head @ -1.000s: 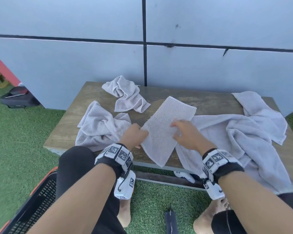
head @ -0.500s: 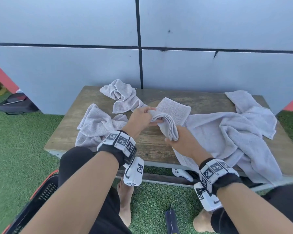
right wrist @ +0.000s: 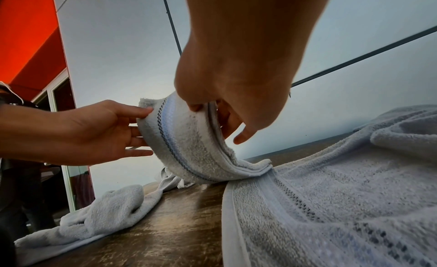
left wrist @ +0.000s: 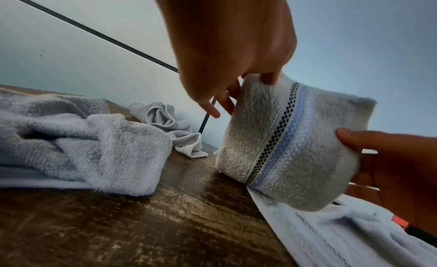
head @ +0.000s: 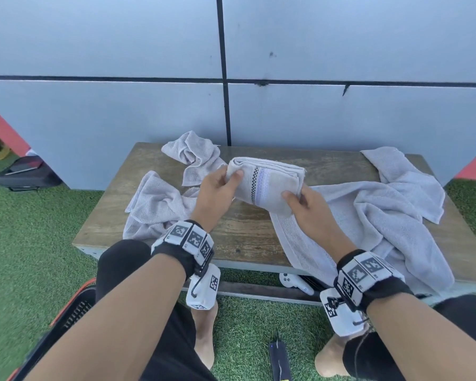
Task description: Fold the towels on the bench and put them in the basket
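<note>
A person sits at a wooden bench point(head: 242, 235) that runs across the middle of the head view, holding a folded towel point(head: 267, 185) between both hands just above the bench top at the centre of the frame. The left hand point(head: 216, 188) pinches the towel's left end, thumb on top and fingers underneath. The right hand point(head: 308, 207) grips its right end in the same way, thumb on top. A checked dark line and a pale blue stripe cross the folded towel.

Three unfolded towels lie on the bench: a small crumpled one point(head: 195, 155) at the back, above the left hand; a rumpled one point(head: 154, 204) at the left; and a large one point(head: 382, 215) spread over the right side, hanging over the front edge. A dark basket point(head: 66, 320) with an orange rim sits on green turf at the lower left, partly hidden by the left arm.
</note>
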`<state>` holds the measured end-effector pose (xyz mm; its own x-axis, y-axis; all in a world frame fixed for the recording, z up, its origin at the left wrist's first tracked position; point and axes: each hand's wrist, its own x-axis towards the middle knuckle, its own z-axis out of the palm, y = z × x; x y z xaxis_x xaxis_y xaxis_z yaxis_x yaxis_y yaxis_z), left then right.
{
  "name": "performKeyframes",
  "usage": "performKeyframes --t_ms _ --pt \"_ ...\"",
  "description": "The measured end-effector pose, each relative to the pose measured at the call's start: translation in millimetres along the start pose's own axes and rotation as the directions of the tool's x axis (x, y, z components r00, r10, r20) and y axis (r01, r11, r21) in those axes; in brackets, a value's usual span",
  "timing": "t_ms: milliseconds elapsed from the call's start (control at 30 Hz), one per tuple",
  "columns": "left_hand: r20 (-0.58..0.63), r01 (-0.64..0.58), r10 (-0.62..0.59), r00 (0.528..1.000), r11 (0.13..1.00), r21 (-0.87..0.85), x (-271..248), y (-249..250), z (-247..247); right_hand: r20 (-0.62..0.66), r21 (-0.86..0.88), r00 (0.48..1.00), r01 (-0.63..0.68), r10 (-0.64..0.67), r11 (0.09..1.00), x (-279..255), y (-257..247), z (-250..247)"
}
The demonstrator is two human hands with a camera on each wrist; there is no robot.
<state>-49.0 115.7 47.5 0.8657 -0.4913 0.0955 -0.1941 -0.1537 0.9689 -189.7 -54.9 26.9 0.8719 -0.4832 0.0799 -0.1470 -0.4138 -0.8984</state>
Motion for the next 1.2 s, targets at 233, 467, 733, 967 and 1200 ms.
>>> performKeyframes --t_ms 233,467,733,967,1200 --pt "0.078 0.093 -0.125 0.989 0.940 0.327 -7.8 -29.4 6.5 0.065 -0.107 0.988 -0.133 0.141 0.985 -6.2 16.6 12.3" --pt "0.116 0.220 -0.305 0.945 0.858 0.465 -12.6 -62.5 14.2 0.108 -0.248 0.957 -0.237 0.270 0.939 -5.7 31.8 18.9" --pt "0.010 0.176 -0.204 0.979 0.865 0.470 25.1 -55.9 35.5 -0.006 -0.210 0.946 -0.319 0.325 0.924 24.5 34.6 16.9" --pt "-0.064 0.250 -0.264 0.962 0.770 0.587 37.8 -70.5 56.9 -0.011 -0.260 0.916 -0.389 0.400 0.884 39.7 47.9 20.4" --pt "-0.137 0.270 -0.239 0.961 0.714 0.646 38.4 -83.2 61.2 0.007 -0.299 0.924 -0.363 0.382 0.883 47.0 61.3 26.2"
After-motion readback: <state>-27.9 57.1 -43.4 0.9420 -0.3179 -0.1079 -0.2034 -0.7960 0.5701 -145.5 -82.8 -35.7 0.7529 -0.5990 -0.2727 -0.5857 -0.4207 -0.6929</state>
